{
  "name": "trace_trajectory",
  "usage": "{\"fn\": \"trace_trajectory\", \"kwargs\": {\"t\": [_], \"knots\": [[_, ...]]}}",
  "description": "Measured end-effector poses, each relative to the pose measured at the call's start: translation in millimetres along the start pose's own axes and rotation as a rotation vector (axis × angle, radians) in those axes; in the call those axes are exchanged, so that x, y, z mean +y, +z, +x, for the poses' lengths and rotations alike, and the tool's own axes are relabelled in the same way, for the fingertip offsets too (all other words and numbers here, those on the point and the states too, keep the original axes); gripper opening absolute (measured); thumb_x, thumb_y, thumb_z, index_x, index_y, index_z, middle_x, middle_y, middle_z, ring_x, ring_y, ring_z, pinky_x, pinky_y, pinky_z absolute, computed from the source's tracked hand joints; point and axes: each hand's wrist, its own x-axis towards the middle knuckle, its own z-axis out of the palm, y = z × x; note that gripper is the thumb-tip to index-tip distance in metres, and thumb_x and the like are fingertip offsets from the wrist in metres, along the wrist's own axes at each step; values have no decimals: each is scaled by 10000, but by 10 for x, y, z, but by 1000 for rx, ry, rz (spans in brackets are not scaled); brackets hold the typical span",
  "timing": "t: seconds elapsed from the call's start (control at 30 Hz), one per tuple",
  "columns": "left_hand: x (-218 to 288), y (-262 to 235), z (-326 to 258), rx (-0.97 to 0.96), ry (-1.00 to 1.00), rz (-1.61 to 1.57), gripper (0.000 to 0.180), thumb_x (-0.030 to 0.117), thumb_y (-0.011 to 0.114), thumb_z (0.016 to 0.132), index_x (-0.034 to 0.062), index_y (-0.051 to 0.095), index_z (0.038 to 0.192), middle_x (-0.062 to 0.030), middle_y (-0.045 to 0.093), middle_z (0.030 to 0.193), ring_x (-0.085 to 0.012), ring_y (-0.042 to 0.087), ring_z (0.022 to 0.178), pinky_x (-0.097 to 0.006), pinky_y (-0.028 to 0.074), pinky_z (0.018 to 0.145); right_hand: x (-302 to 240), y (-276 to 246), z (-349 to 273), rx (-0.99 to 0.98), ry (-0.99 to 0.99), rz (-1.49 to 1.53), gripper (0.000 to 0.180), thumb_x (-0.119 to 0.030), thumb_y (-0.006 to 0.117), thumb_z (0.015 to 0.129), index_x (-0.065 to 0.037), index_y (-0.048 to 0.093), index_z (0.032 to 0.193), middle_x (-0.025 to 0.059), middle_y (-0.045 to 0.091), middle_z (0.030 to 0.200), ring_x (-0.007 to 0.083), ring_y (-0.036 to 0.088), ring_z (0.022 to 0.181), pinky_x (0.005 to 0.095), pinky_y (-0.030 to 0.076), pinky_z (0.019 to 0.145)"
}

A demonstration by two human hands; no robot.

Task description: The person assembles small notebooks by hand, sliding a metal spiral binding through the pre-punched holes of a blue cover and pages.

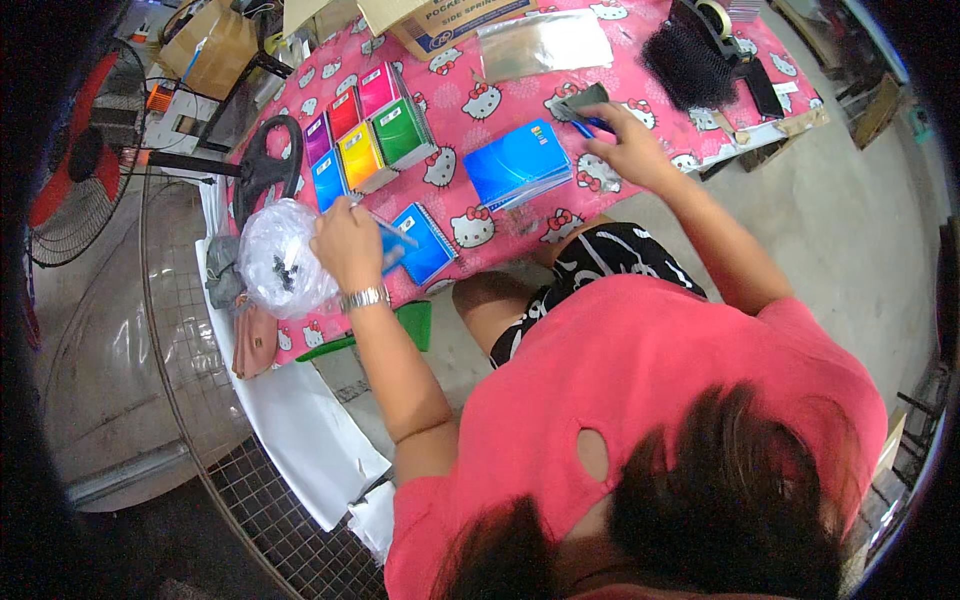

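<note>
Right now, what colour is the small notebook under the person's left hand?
Blue: the spiral notebook under the left hand has a blue cover, seen best in the head view.

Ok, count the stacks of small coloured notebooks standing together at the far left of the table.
6: purple, red and pink behind; blue, yellow and green in front. More may be hidden.

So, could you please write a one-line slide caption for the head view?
Left hand lifts a blue spiral notebook beside a clear plastic bag; right hand grips blue-handled pliers over the pink cartoon-print tablecloth.
</note>
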Motion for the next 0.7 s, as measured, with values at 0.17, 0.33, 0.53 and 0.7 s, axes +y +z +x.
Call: {"fn": "trace_trajectory", "kwargs": {"t": [0.17, 0.33, 0.53, 0.7], "knots": [[-144, 794, 26, -509, -165, 91, 322, 276, 510, 853, 92, 643, 1081, -182, 656, 1085, -372, 580, 1077, -488, 425, 918, 615, 230, -196, -382, 180, -295, 515, -321, 746, 717, -67, 627, 1150, 168, 609, 1127, 356, 564, 1098, 420, 458, 930], [-109, 1081, -288, -370, -142, -88, 516, 271, 608, 827, 99, 490, 1299, -202, 455, 1384, -384, 455, 1247, -482, 384, 1018, 892, 66, -120, -183, 6, -450, 446, -362, 711, 739, -77, 639, 1074, 187, 624, 1042, 381, 593, 1015, 455, 489, 875], [-540, 1369, -698, -484, -250, -417, 678, 249, 648, 873, 78, 342, 1453, -318, 267, 1479, -442, 262, 1384, -462, 250, 1137, 1596, -438, 570, 278, 111, -704, 287, -279, 609, 818, -54, 629, 995, 166, 612, 1031, 362, 605, 980, 469, 511, 819], [-504, 1332, -714, -388, -263, -363, 638, 283, 641, 875, 67, 394, 1421, -301, 343, 1430, -420, 322, 1345, -459, 284, 1113, 1829, -411, 727, 80, 108, -1028, 196, -219, 560, 848, -67, 633, 949, 133, 619, 1007, 295, 638, 965, 452, 545, 770]]}}
